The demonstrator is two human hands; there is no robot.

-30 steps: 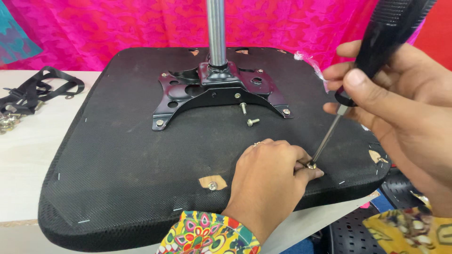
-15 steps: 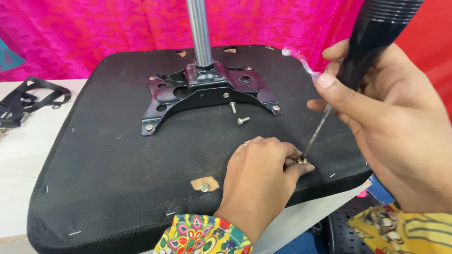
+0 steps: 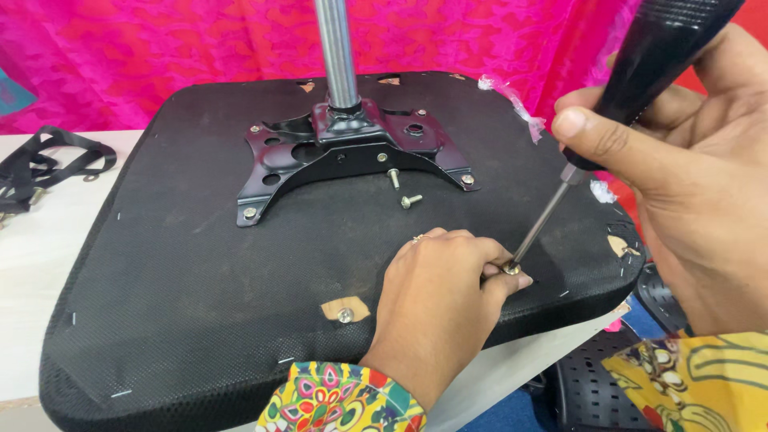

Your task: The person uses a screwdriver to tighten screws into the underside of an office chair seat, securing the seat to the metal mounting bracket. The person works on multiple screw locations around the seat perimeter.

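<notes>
Pink patterned cloth hangs behind a pale worktable (image 3: pixel 48 256), on which an upturned black seat base (image 3: pixel 200 304) is laid, fabric underside up. A black metal mounting plate (image 3: pixel 352 156) with a chrome post (image 3: pixel 336 48) is seated at the centre; bolt heads are seen at its left front foot, right front foot and rear corners, so the plate appears to be fastened already, though tightness cannot be judged. Two loose bolts (image 3: pixel 402 190) are left lying on the fabric just in front of the plate, not yet placed. A further bolt (image 3: pixel 345 315) is seen set in a torn patch near the front edge, apparently seated. Work is now at the front right: a small bolt (image 3: pixel 512 270) is pinched upright between the fingertips of the left hand (image 3: pixel 440 296), which is closed on it against the fabric. The right hand (image 3: pixel 688 184) is clenched around the black handle of a screwdriver (image 3: pixel 560 200), whose tip is set on that bolt's head, shaft tilted. This bolt looks only started, not driven home. Another torn patch (image 3: pixel 618 244) at the right edge is shown with no bolt visible in it. Black straps (image 3: pixel 48 164) are lying at the table's left, untouched. Judged roughly past halfway.
</notes>
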